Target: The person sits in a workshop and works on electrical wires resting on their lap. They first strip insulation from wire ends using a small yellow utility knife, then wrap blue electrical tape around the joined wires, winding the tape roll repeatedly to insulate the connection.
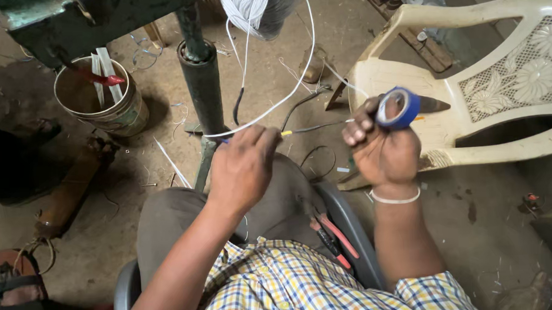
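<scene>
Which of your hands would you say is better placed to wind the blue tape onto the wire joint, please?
Probably the right hand: it already holds the blue tape roll beside the joint, while the left hand pinches the wires taut.

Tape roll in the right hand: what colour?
Blue tape roll, held in the right hand; head view.

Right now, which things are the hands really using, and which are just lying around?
In use:
left hand pinching the thin wires
right hand holding the blue tape roll
white wire coil feeding down

Lying about:
bucket with sticks
cream plastic chair
red-handled pliers on the lap
sandal
</scene>
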